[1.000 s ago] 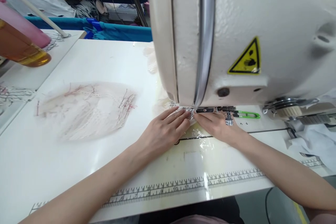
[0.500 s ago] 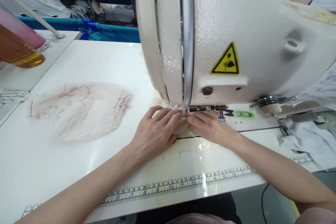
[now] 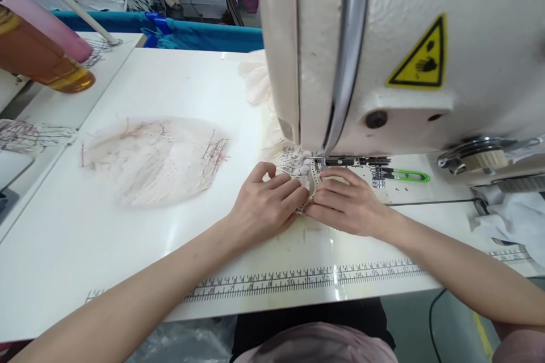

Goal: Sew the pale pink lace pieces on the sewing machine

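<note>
A cream sewing machine head (image 3: 383,51) fills the upper right of the view. Just below its needle area lies a small piece of white lace with dark dots (image 3: 304,167). My left hand (image 3: 266,204) and my right hand (image 3: 347,204) meet at this lace, fingers curled and pinching its near edge between them. Both hands rest on the white sewing table (image 3: 170,238), in front of the presser foot (image 3: 340,161), which is mostly hidden by the machine head.
A sheer pale fabric piece with red stitching (image 3: 155,159) lies flat to the left. Green thread snips (image 3: 404,174) sit right of the needle. A printed ruler strip (image 3: 306,281) runs along the table's near edge. An amber thread cone (image 3: 42,62) juts in at far left. White cloth (image 3: 511,227) lies right.
My hands have drawn back a little toward me, with the lace bunched up between the fingertips. The view has shifted closer under the machine head.
</note>
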A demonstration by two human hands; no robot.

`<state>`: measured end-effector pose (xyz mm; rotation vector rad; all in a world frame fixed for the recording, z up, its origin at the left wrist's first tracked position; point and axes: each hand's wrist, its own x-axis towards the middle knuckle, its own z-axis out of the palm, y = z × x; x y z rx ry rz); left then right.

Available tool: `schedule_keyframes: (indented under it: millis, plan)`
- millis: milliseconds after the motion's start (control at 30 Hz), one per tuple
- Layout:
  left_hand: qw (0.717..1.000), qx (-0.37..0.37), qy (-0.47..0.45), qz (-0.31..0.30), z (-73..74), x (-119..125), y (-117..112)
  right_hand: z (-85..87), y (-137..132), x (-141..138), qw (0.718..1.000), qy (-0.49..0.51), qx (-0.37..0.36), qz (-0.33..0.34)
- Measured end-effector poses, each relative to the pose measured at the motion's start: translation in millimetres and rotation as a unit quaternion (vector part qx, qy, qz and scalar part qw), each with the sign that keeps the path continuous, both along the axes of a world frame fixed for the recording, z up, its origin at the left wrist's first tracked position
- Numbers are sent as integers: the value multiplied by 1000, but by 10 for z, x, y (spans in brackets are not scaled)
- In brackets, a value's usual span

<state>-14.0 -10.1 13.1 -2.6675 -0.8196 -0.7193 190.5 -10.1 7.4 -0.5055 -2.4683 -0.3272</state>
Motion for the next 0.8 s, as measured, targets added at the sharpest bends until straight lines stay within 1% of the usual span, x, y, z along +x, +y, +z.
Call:
schedule_keyframes:
  millis: [100, 267, 367, 500, 800]
  plan:
    - [1000, -3, 20, -3, 10, -5, -5, 23, -11, 17, 1000, 0, -8, 4]
    - [995, -83, 47, -41, -27, -42, 39, 15, -23, 38, 999, -1, -21, 27]
    - [991, -107, 69, -42, -73, -73, 71, -7, -19, 27, 999, 5, -28, 22]
    - [989, -115, 87, -38, -93, -111, 98, -7, -13, 12, 999, 16, -41, 26]
    - [986, -122, 95, -58, -12, -164, 171, 18, -31, -12, 999, 9, -36, 29]
